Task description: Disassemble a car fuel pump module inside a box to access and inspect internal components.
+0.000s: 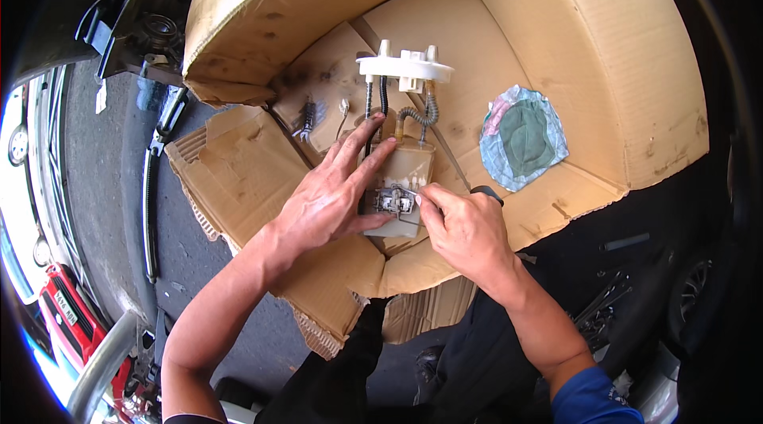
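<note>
A fuel pump module [413, 160] lies in the cardboard box, its white round flange [405, 68] at the far end, joined to the cloudy plastic body by ribbed hoses and a dark cable. My left hand [332, 185] holds the body from the left, fingers stretched along its upper part and thumb across its lower front. Closed in a pinch, my right hand [470, 232] grips a thin tool, probably a small screwdriver, whose dark handle end [486, 193] shows behind the knuckles. Its tip is at the metal and white level sensor unit [395, 200] on the body.
The open cardboard box [548, 19] has tall walls and a torn flap [238, 162] at left. A crumpled blue cloth with a green patch [524, 138] lies inside, right of the module. Small metal parts [308, 118] sit at left. Tools [604, 305] lie on the dark floor at right.
</note>
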